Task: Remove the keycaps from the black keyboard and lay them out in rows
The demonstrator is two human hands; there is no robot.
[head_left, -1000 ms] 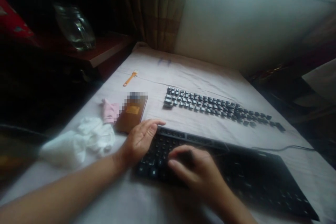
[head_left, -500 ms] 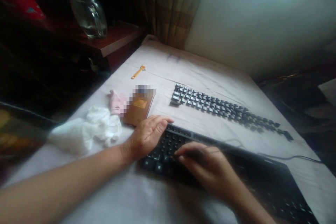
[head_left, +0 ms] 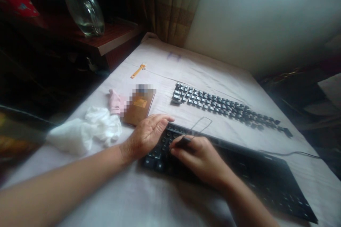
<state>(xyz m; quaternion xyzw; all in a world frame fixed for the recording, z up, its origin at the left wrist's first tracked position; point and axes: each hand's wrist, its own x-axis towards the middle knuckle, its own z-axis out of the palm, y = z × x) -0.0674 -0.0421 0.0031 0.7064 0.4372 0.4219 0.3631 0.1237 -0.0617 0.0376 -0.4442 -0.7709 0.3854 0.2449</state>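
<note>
Keyboard under right hand, wire-looped tool pinched, left hand open at keyboard's edge

Your keyboard is on the sheet. Loose keycaps behind it. Notebook off its left end, cloths further left. Small tool back-left of it. Jug far back-left (on the side table, not your sheet).

Bare cloth btwn keycaps & kbd; wire-loop tool juts over, L hand blocks kbd's far-L corner.
</note>
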